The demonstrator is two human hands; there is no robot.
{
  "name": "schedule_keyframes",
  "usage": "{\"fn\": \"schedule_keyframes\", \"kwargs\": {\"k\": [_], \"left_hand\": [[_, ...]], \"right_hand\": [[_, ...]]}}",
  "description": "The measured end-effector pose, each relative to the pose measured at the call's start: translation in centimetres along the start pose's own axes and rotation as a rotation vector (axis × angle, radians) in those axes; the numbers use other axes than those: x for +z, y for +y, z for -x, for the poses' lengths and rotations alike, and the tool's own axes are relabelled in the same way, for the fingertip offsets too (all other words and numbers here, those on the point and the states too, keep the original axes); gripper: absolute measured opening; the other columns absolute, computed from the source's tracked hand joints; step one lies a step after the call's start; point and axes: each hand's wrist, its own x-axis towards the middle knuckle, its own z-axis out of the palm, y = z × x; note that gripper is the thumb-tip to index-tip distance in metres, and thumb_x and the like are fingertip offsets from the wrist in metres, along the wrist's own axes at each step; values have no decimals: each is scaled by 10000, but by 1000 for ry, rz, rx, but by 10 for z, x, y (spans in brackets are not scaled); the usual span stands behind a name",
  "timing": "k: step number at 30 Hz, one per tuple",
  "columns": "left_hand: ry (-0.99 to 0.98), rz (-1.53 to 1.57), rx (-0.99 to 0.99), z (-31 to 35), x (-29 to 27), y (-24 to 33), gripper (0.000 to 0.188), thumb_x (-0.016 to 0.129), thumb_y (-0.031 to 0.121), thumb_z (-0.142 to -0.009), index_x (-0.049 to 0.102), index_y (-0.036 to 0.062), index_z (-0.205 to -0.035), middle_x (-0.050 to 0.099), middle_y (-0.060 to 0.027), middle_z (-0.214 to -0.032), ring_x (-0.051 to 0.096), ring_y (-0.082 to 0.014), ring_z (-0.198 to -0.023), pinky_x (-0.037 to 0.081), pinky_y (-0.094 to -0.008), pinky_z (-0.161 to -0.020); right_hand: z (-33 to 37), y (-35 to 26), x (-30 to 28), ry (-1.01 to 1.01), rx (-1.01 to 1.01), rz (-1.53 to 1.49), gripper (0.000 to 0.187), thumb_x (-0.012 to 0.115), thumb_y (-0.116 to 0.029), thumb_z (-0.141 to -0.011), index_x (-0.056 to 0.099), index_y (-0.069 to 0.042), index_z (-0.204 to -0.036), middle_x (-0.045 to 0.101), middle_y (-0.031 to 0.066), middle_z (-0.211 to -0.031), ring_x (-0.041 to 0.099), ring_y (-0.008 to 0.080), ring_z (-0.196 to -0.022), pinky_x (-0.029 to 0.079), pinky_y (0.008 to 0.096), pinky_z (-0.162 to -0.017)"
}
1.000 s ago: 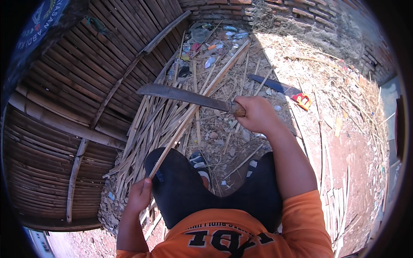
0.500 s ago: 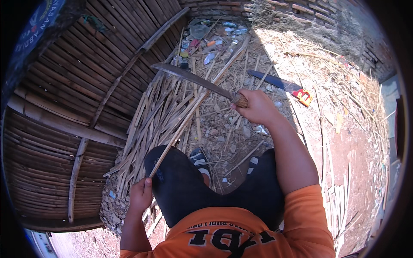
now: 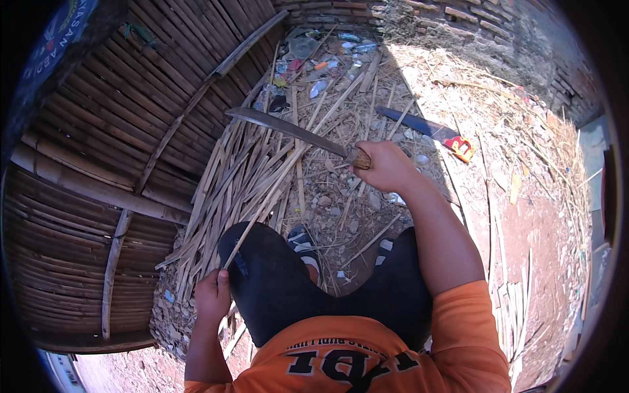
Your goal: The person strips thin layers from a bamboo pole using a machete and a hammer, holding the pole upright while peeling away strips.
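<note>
My right hand [image 3: 385, 167] is wrapped round the wooden handle of a machete [image 3: 288, 129]. Its long, slightly curved blade points to the far left, over the strips on the ground. With my left hand [image 3: 213, 295], beside my left knee, I pinch the near end of a long, thin bamboo strip [image 3: 262, 213]. The strip slants away over that knee and passes beneath the blade; whether blade and strip touch, I cannot tell. A pile of split bamboo strips [image 3: 219, 190] lies to the left of my legs.
A handsaw [image 3: 419, 123] with a red and yellow handle lies right of the machete. On the left stands a bamboo slat wall [image 3: 98, 118]; a brick wall [image 3: 472, 23] closes the far side. Plastic litter [image 3: 318, 88] and shavings cover the ground beyond my sandalled feet [image 3: 304, 245].
My right hand has shifted slightly left, and the machete blade lies a little differently, its tip a bit lower and farther left. The left hand still grips the strip.
</note>
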Motion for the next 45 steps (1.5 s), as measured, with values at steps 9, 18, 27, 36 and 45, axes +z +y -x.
{"fn": "schedule_keyframes", "kwargs": {"k": [9,18,27,36,45], "left_hand": [[44,-38,60,6,-13,-7,541,494,439,-1073,566,2,-764,559,-239,-644,590,-473,-636,427,-513,-581],[-32,-5,-40,7,-7,2,516,532,424,-1058,553,-2,-767,572,-245,-674,583,-480,-657,432,-512,-597],[37,-147,13,10,-11,-11,521,532,446,-1056,561,8,-776,573,-248,-680,594,-479,-664,437,-515,-603],[-22,20,3,4,0,10,585,508,496,-1065,555,-9,-775,543,-249,-642,567,-467,-623,421,-500,-587],[-62,135,-16,-14,1,13,576,463,481,-1093,617,-20,-854,548,-201,-638,558,-361,-591,440,-435,-610]], "right_hand": [[-8,27,-11,11,136,-46,261,730,-285,-841,689,-83,-1002,720,196,-882,697,422,-878,538,528,-785],[0,-26,13,-157,-91,174,282,743,-274,-847,692,-99,-1063,729,209,-911,706,413,-886,547,517,-790],[-5,31,-7,19,176,-121,350,763,-382,-848,682,-72,-987,698,188,-804,701,406,-823,537,492,-759],[8,-36,14,-176,-254,196,350,768,-376,-853,688,-63,-989,687,186,-781,692,388,-773,527,475,-728],[-5,13,-14,9,183,-120,284,745,-275,-808,705,-76,-1005,722,194,-865,705,402,-850,543,492,-769]]}}
